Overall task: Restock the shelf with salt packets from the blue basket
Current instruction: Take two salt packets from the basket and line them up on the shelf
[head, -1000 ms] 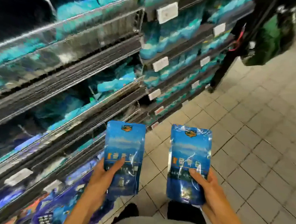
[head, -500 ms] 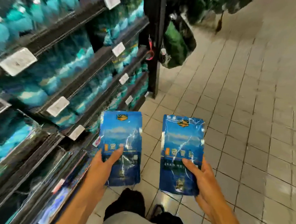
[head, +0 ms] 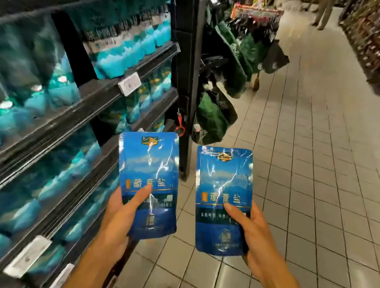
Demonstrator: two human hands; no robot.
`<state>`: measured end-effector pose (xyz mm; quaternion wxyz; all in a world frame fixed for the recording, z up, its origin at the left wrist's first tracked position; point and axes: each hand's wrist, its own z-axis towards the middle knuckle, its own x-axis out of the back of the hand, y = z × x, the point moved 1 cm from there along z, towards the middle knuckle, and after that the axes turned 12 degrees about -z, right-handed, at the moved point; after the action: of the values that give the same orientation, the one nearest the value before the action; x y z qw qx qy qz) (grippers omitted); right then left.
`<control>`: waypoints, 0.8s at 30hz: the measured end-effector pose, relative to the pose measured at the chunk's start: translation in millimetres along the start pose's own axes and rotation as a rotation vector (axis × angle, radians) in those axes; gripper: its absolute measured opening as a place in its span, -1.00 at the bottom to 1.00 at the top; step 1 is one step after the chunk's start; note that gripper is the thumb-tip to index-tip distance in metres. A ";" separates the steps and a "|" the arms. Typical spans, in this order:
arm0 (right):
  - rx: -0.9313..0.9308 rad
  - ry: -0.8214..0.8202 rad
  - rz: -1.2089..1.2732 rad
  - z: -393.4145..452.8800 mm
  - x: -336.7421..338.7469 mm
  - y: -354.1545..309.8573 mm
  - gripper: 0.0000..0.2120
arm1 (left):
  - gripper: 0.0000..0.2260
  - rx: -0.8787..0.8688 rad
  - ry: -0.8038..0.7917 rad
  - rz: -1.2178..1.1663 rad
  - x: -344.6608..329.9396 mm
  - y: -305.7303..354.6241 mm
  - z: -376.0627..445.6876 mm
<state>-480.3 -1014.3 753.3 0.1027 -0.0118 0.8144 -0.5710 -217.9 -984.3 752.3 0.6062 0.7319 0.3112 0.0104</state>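
The left hand grips one blue salt packet upright — thumb across its front. The right hand grips a second packet just beside it.

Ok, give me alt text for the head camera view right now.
Each hand holds a blue salt packet upright: left hand with one packet, right hand with another. Stocked shelves run along the left, tiled aisle floor on the right.

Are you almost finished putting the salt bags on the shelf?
Hard to say. The shelf on the left already holds rows of teal packets, so part looks stocked. Right now the left hand holds one blue salt packet and the right hand holds another blue salt packet, both upright over the floor, not yet on the shelf. The basket is out of view, so how many remain cannot be told.
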 end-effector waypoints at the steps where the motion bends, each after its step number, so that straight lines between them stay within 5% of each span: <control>1: 0.012 -0.001 -0.002 12.0 -6.8 -11.2 -0.47 | -0.43 -0.014 -0.012 -0.009 -3.9 11.2 11.4; 8: 0.134 -0.098 0.025 92.2 -52.6 -86.1 -0.63 | -0.52 -0.179 -0.027 -0.054 -28.7 89.4 71.4; 14: 0.308 -0.279 0.018 165.0 -100.4 -161.1 -0.26 | -0.58 -0.378 0.021 -0.029 -57.2 173.6 100.8; 24: 0.492 -0.689 0.007 286.6 -200.3 -321.7 -0.61 | -0.74 -0.662 0.222 -0.004 -106.8 308.6 149.1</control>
<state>-264.0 -1364.7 990.4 0.3704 -0.1744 0.5718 -0.7109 -108.9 -1187.7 1027.3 0.7731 0.4895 0.3563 0.1892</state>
